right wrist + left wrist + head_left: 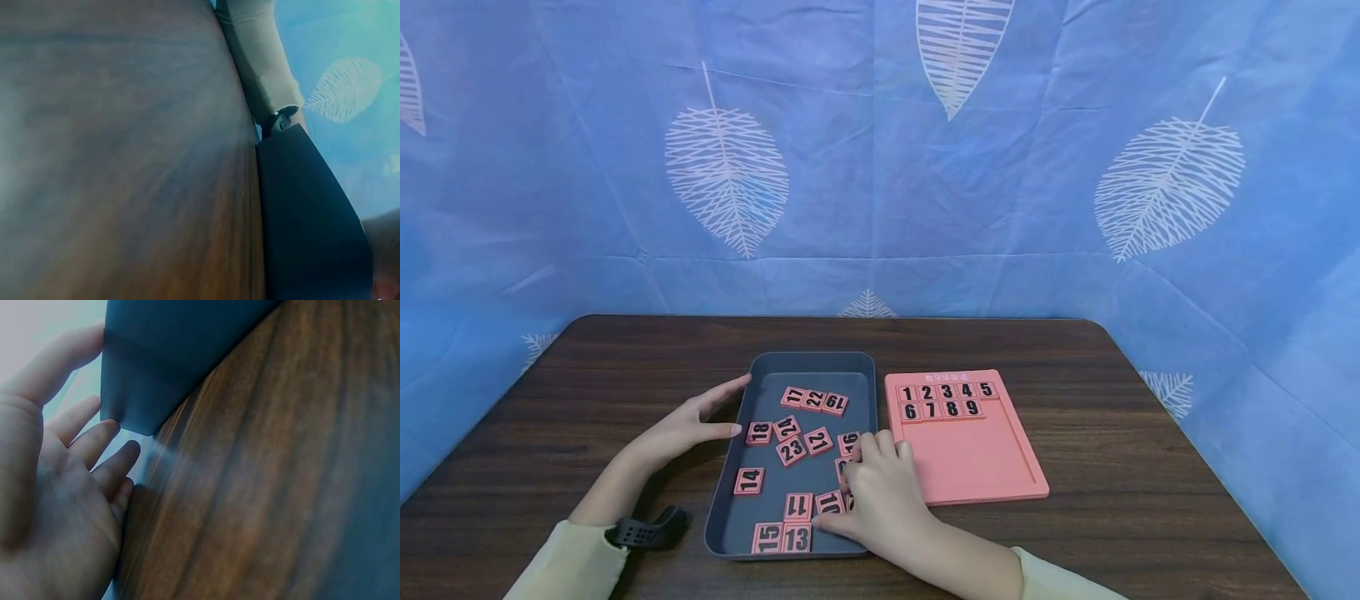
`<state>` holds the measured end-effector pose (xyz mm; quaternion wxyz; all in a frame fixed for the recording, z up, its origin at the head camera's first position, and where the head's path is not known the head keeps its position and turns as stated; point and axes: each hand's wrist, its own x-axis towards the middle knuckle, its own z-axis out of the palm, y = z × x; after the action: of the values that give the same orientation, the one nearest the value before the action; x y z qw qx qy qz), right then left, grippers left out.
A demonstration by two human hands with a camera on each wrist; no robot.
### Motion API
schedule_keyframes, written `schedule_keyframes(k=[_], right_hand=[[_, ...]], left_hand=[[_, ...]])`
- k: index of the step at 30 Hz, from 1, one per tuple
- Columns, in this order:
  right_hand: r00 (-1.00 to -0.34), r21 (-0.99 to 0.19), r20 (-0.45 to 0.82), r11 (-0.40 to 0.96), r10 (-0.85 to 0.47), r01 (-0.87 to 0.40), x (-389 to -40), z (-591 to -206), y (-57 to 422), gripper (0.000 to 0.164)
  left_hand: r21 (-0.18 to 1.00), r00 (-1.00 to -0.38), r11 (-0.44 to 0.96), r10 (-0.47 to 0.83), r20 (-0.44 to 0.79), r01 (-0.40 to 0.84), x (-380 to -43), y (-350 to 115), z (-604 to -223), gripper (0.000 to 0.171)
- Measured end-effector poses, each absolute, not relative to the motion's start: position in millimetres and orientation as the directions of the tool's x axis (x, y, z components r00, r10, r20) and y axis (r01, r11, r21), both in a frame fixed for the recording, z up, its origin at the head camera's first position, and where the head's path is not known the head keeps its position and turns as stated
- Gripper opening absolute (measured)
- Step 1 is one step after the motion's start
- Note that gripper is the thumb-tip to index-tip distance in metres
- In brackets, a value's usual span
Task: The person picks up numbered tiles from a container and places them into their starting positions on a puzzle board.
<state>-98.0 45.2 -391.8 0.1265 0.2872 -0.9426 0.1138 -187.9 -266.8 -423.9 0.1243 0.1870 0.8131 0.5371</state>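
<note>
A dark grey tray [808, 367] holds several pink number tiles, among them 17 [793, 397], 18 [759, 433], 14 [748, 481] and 15 [767, 538]. My left hand [703, 421] touches the tray's left rim, thumb and fingers spread; the left wrist view shows its fingertips against the tray wall [169, 356]. Over the tray's right side is my right hand [887, 500], its thumb near tiles 13 [797, 538] and 10 [831, 503], fingers bent over by 16 [848, 443]. It partly covers a few tiles. No tile shows lifted in it.
Right of the tray lies a pink board [977, 462], with tiles 1 to 5 in its top row and 6 to 9 below. Both stand on a dark wooden table [1150, 467]. A blue leaf-print cloth [880, 167] hangs behind. A black band [651, 529] circles the left wrist.
</note>
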Motion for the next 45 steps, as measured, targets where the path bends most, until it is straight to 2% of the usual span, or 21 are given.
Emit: schedule_keyframes(k=[6,12,24,39,45], right_hand=[[-0.82,-0.107,0.23,0.824,-0.525,-0.557,-100,-391,37,0.054],[-0.829,-0.127,0.2,0.825,-0.522,-0.55,-101,-392,34,0.054],[-0.786,-0.19,0.298,0.773,-0.542,-0.605,-105,-386,37,0.029],[-0.754,-0.236,0.351,0.727,-0.555,-0.645,-122,-360,75,0.025],[-0.739,-0.193,0.381,0.734,-0.555,-0.651,-132,-353,103,0.023]], left_hand=[[0.918,-0.899,0.357,0.438,0.0,0.174,-189,-268,-424,0.073],[0.916,-0.897,0.359,0.443,0.002,0.179,-189,-269,-424,0.072],[0.915,-0.897,0.359,0.441,0.009,0.185,-192,-269,-424,0.073],[0.916,-0.896,0.358,0.444,0.004,0.182,-195,-269,-424,0.073],[0.914,-0.895,0.361,0.446,0.006,0.186,-195,-270,-425,0.073]])
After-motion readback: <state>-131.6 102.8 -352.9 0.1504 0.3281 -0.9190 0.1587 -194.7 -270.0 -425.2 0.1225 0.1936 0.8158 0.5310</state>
